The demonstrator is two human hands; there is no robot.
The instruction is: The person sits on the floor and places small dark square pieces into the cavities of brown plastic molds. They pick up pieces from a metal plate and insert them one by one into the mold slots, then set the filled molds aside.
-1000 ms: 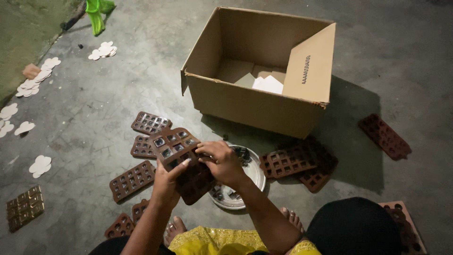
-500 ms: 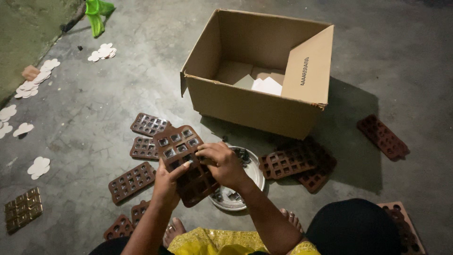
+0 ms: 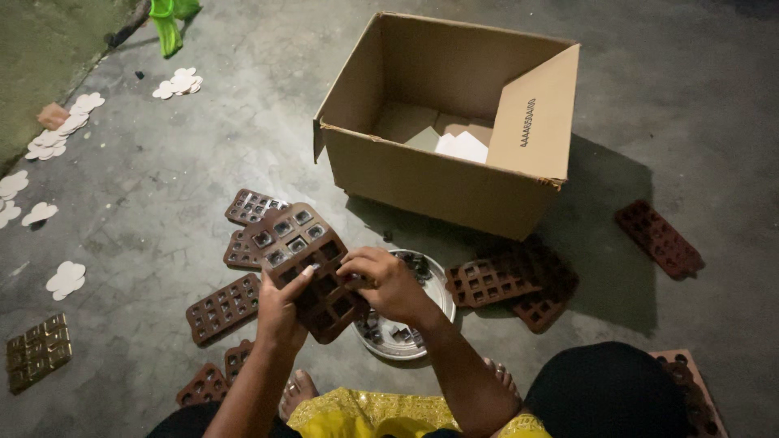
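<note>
A brown mould tray (image 3: 302,259), seemingly light and flexible, is held above a metal plate (image 3: 438,284) on the concrete floor (image 3: 203,170), the left hand (image 3: 280,312) gripping its near edge, right hand (image 3: 385,284) fingers pinched at one cavity.

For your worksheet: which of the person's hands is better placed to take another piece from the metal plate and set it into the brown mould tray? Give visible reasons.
Probably the right hand: it hovers at the mould tray, directly over the metal plate. The left hand grips the tray's lower edge, supporting it.
</note>
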